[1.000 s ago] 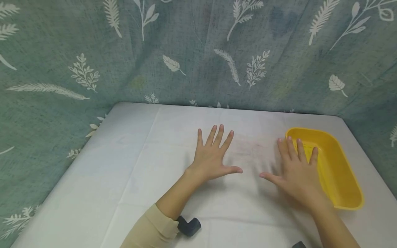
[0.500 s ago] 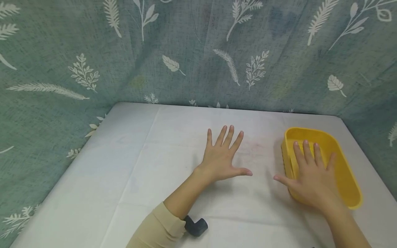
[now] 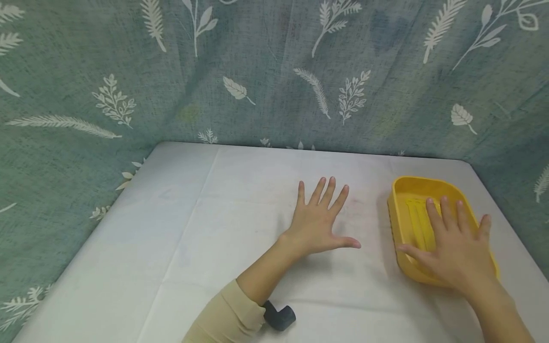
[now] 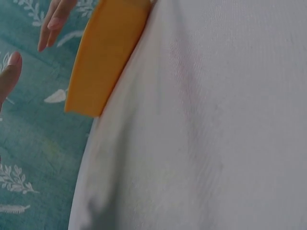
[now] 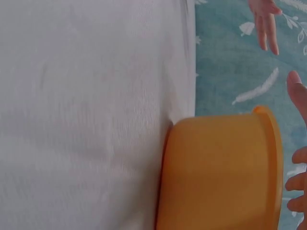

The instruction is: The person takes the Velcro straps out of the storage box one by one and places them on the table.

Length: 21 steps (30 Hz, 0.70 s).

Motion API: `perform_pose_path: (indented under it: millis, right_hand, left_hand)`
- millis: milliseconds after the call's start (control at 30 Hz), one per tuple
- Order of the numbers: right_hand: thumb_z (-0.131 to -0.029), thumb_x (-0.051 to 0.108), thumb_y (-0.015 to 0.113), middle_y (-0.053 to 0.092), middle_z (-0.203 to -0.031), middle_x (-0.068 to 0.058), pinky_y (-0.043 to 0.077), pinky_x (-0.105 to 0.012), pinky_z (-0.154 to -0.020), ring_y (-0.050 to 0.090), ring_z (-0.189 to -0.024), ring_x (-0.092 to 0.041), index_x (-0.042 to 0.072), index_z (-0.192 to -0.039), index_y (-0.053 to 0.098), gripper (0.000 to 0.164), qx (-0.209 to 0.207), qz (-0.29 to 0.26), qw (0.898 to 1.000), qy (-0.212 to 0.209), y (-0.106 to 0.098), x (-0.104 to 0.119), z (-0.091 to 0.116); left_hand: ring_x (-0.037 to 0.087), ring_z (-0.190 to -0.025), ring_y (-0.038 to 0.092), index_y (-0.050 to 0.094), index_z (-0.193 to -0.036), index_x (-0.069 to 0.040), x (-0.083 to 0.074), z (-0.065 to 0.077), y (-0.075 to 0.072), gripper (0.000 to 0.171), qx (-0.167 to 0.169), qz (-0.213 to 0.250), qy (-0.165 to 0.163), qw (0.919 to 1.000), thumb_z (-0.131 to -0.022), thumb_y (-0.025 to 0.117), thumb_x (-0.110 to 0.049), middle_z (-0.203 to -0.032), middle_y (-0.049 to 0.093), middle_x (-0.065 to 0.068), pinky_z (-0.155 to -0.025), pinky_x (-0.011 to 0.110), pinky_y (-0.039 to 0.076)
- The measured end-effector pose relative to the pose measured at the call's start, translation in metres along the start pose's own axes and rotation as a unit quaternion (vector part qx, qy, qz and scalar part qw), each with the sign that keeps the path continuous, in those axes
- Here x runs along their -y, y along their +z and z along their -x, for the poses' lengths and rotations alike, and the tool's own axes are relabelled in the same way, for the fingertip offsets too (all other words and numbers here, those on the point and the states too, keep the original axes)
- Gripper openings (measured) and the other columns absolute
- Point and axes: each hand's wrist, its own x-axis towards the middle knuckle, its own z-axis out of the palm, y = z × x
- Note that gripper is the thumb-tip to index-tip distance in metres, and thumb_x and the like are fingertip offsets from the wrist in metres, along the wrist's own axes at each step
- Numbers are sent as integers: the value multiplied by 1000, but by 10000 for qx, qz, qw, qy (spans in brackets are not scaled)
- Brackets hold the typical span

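Observation:
A yellow plastic tray (image 3: 399, 228) with a ribbed floor stands on the right side of the white table. Over it hovers my right hand (image 3: 461, 252), fingers spread wide and straight, holding nothing. My left hand (image 3: 315, 226) hangs above the middle of the table, its fingers also splayed and nothing in them. In the right wrist view the tray wall (image 5: 220, 172) stands apart from the fingertips (image 5: 297, 184) at the right edge. The left wrist view shows the tray's side (image 4: 108, 57) near its top, with a thumb (image 4: 10, 74) at the left edge.
A dark angled object (image 3: 280, 318) shows beside the left sleeve (image 3: 229, 312), partly hidden by it. The white cloth-covered table (image 3: 193, 257) reaches back to a green curtain (image 3: 266, 71) with a white leaf print.
Both hands have drifted to the right with fingers still spread. The right hand has passed from the tray's left edge to over the tray. The tray has stayed in place.

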Motion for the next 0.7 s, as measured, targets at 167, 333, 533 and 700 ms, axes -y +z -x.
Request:
perform_pose_path:
  millis: [167, 333, 533, 700]
  right_hand:
    - [-75, 73, 57, 11, -153, -30, -16, -70, -101, 3, -140, -50, 5, -152, 10, 113, -45, 108, 9999, 9, -3, -8, 3]
    - [-75, 74, 56, 7, -153, -30, -18, -69, -101, -1, -140, -49, 4, -151, 7, 115, 104, 237, 9996, 150, -5, -14, 8]
    - [-74, 75, 56, 6, -151, -32, -17, -70, -101, 3, -138, -52, 6, -152, 5, 116, 96, 286, 9991, 293, -6, -24, 12]
    - [-74, 75, 55, 1, -151, -33, -17, -70, -100, -1, -138, -53, 4, -151, 1, 118, 169, 235, 9985, 465, -4, -34, 17]
  left_hand:
    - [26, -146, -6, -8, -152, -26, -7, -3, 3, 110, 67, 58, 14, 10000, -72, 34, -89, -159, -6, 7, -110, 64, -7]
    - [26, -146, -6, -9, -152, -26, -14, -5, 3, 110, 40, 108, 94, 9999, -72, 34, -89, -159, -5, 7, -110, 64, -5]
    - [25, -146, -9, -18, -149, -28, -24, -7, 2, 111, 42, 137, 150, 9998, -71, 32, -90, -158, -12, 5, -110, 63, -6]
    - [24, -146, -11, -19, -148, -28, -33, -9, 0, 111, 114, 237, 167, 9995, -71, 32, -90, -158, -14, 4, -110, 62, -9]
